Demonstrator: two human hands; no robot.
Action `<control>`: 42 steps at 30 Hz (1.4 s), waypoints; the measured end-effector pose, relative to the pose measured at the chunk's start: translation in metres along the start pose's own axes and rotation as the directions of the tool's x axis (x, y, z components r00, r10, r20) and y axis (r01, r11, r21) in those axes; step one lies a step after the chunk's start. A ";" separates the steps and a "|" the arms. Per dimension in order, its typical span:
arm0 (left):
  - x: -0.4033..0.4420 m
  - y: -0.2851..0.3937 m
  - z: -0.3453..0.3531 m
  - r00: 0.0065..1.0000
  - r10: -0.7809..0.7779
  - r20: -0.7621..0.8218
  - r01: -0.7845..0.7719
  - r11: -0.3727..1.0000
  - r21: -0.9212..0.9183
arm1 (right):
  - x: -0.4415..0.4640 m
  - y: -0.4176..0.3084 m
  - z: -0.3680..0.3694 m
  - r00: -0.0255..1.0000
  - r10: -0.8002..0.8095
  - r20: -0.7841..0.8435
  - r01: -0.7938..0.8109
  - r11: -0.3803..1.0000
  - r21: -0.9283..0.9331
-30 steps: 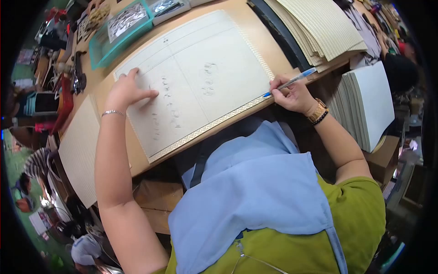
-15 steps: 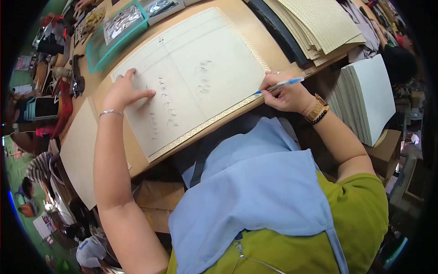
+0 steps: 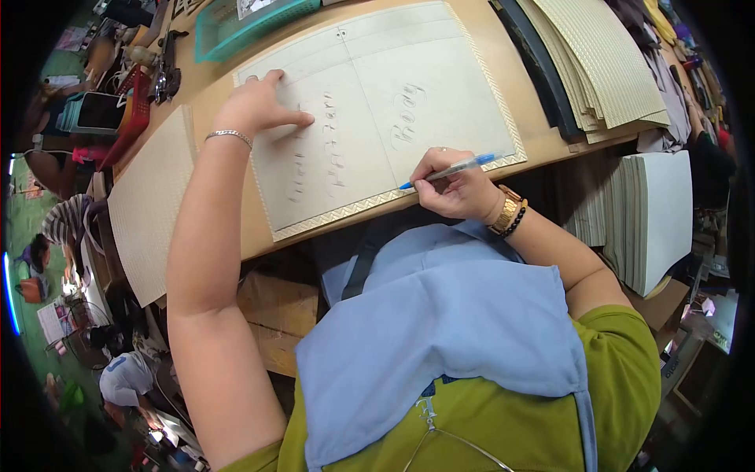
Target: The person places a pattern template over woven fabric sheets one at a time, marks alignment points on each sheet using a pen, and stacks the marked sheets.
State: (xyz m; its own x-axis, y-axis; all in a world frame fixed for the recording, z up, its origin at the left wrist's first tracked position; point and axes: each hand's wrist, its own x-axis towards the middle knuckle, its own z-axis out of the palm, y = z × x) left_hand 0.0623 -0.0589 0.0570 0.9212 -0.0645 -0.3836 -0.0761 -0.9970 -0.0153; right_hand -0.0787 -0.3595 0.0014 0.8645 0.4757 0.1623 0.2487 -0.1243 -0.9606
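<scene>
A pale card template [image 3: 362, 118] with handwriting and ruled lines lies on an embossed cream sheet [image 3: 330, 214], whose patterned border shows along the near and right edges. My left hand [image 3: 259, 106] rests on the template's left part, thumb and forefinger spread apart. In my right hand [image 3: 456, 187] is a blue ballpoint pen [image 3: 470, 164], pinched between thumb and fingers. Its tip meets the template's near edge, around the middle of that side.
A teal plastic basket [image 3: 224, 35] stands at the back left. Stacked embossed sheets [image 3: 598, 59] lie at the right beside a dark strip [image 3: 535, 67]. Another sheet [image 3: 153, 204] overhangs the table's left side. A thick pile of white-topped boards [image 3: 661, 212] is at far right.
My right hand has drawn the pen leftward along the template's near edge, away from the right corner. The left hand keeps its place on the template. The camera view has shifted.
</scene>
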 end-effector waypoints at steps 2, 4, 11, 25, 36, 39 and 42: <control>0.001 0.000 0.000 1.000 -0.001 -0.003 0.001 1.000 0.002 | 0.001 -0.003 -0.002 1.000 0.004 0.004 -0.004 0.999 -0.041; 0.002 0.000 0.001 1.000 0.004 0.002 -0.004 1.000 0.005 | 0.001 0.001 -0.001 0.997 -0.081 0.003 0.081 0.991 -0.107; -0.001 0.002 -0.002 1.000 -0.015 0.027 0.015 1.000 0.016 | 0.001 0.003 0.001 0.993 -0.118 0.000 0.117 0.985 -0.124; -0.019 -0.004 0.010 0.993 -0.035 -0.113 0.021 0.992 -0.121 | 0.001 0.002 -0.017 0.987 0.136 -0.081 -0.122 0.980 0.156; -0.077 -0.018 0.097 0.807 -0.370 -0.461 0.114 0.863 -0.493 | 0.016 0.020 -0.101 0.964 -0.128 -0.232 -0.075 0.708 -0.702; -0.067 -0.024 0.094 0.793 -0.449 -0.412 0.174 0.815 -0.553 | 0.015 0.024 -0.102 0.967 -0.090 -0.237 -0.115 0.678 -0.726; -0.058 -0.043 0.105 0.817 -0.442 -0.371 -0.333 0.164 -0.929 | 0.015 0.020 -0.103 0.975 -0.101 -0.200 -0.092 0.633 -0.769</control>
State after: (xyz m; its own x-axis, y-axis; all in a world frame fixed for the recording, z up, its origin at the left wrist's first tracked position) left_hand -0.0277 -0.0079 -0.0167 0.9276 0.3719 0.0361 0.0350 -0.1826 0.9826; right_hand -0.0156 -0.4449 0.0075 0.9047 0.3025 0.3001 0.4138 -0.7916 -0.4496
